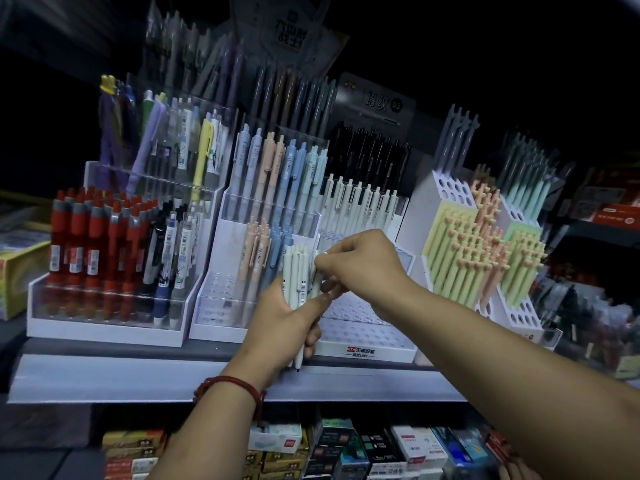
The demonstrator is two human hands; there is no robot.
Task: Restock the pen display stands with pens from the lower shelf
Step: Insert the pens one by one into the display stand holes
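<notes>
While left hand (284,318) clamps bundle of pale mint pens (300,271), fingers wrapped round lower barrels, tips pointing down past shelf front edge (138,379), clicker ends up. Bundle's long axis near vertical, held just in front of white tiered stand (363,341) at mid-shelf. Right hand (360,265) pinched narrow on top of rightmost pen in bundle, thumb and forefinger closed on its upper end; appears to be drawing one pen off the bunch, though contact partly hidden by knuckles. Empty holes of stand lie directly behind and slightly right of the pinch, lower front tiers bare, back row already filled with matching pens (360,202). Right hand nearer to those holes; left serving as magazine only. Judged step: single pen being separated for insertion. Coming move likely turns on keeping pen upright, tip down, then carrying it back and right into a free hole. Risk: loosened bundle slipping from left grasp over shelf edge. Boxed stock (381,448) visible on lower shelf beneath. Red string bracelet (235,386) on left wrist. Image edges blurred; label print unreadable.
</notes>
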